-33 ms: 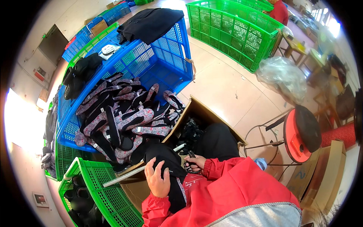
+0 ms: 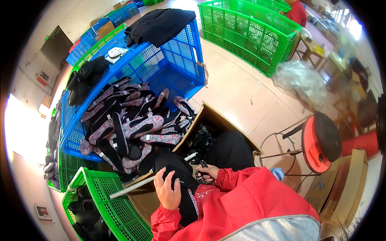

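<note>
Looking the same as in the picture just before, so no new step to see in the work. Gripping a small black tool [image 2: 204,164] in the right hand [image 2: 209,173], with fingers curled round it (maybe scissors, but too small to be sure). Holding nothing that shows in the left hand [image 2: 167,193], with fingers bent and spread by the black trouser leg [image 2: 181,168]; hard to say if touching it. Having a black piece with a flowery strip [image 2: 192,199] in the lap, just right of that hand. Facing a heap of flowery black slippers [image 2: 144,125] in the blue crate [image 2: 177,82], ahead and left. Sitting close to a cardboard box [image 2: 219,117], with a white stick [image 2: 132,187] near its edge.
</note>
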Motion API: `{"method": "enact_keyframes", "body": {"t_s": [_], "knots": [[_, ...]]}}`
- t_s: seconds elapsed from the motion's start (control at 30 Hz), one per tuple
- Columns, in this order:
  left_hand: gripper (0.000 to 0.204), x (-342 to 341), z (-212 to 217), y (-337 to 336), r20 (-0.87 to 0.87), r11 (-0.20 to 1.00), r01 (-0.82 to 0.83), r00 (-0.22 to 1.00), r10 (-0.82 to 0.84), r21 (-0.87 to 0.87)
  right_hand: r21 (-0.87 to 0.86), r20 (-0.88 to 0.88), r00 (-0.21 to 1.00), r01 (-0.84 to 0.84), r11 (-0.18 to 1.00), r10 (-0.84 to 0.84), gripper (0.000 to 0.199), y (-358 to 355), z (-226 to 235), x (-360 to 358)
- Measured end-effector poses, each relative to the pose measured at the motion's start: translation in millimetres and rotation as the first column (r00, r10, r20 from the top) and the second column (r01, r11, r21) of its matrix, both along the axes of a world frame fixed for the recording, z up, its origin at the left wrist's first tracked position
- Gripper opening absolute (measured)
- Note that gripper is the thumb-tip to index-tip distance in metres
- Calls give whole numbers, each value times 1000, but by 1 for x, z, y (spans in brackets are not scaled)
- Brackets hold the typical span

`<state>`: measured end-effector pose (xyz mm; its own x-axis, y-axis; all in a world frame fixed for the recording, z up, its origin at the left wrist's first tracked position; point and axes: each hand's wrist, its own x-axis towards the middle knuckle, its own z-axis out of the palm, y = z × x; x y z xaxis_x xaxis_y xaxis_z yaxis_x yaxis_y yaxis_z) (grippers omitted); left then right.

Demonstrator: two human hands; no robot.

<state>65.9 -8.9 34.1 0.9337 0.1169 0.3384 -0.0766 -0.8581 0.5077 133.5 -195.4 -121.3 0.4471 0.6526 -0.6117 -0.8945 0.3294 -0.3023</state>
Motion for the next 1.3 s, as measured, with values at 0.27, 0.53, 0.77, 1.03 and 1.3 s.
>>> {"method": "enact_keyframes", "body": {"t_s": [0.27,0.53,0.77,1.03,1.3], "knots": [[31,4,-2,-1,4,1000,-1,1000,1,-1,-29,5,1000,12,1000,-11,20,-2,-3,1],[30,2,-2,0,-24,1000,16,1000,-15,7,-22,-9,999,45,999,-45,19,0,-13,0],[29,1,-4,0,-35,1000,9,999,-9,17,-8,0,999,50,999,-50,21,1,-19,-1],[28,0,-5,-1,-36,1000,12,999,-12,14,-17,-3,1000,20,1000,-20,22,-1,-14,0],[29,0,-3,-1,-22,999,24,999,-24,21,-20,25,1000,19,1000,-19,22,-2,-7,-1]]}}
